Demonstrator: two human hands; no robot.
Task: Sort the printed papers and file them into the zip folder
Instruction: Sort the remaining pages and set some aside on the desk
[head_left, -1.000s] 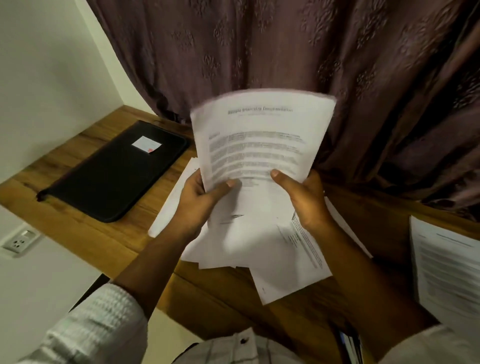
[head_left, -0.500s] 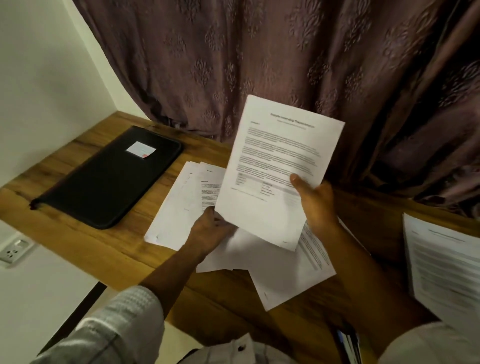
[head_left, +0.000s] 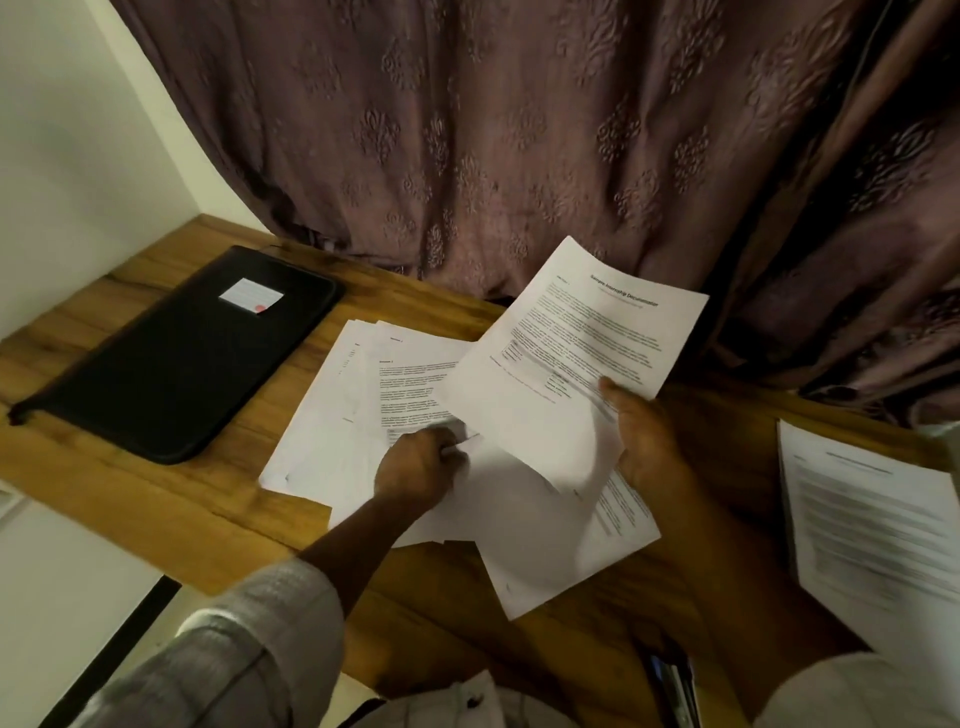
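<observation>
Right hand (head_left: 644, 441) grips a sheet (head_left: 571, 353) headed "Sample Internship Documentation"; left hand (head_left: 421, 462) pinches the loose papers (head_left: 353, 415) below.

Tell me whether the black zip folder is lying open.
No, the zip folder lies closed and flat on the wooden desk.

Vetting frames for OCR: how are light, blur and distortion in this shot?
Head view: dim, warm light; the printed sheet in the right hand has a legible title, soft body text, and shadows the loose papers beneath; the left hand and the paper stack at far right are motion-blurred; wide-angle distortion bows the desk edge.
</observation>
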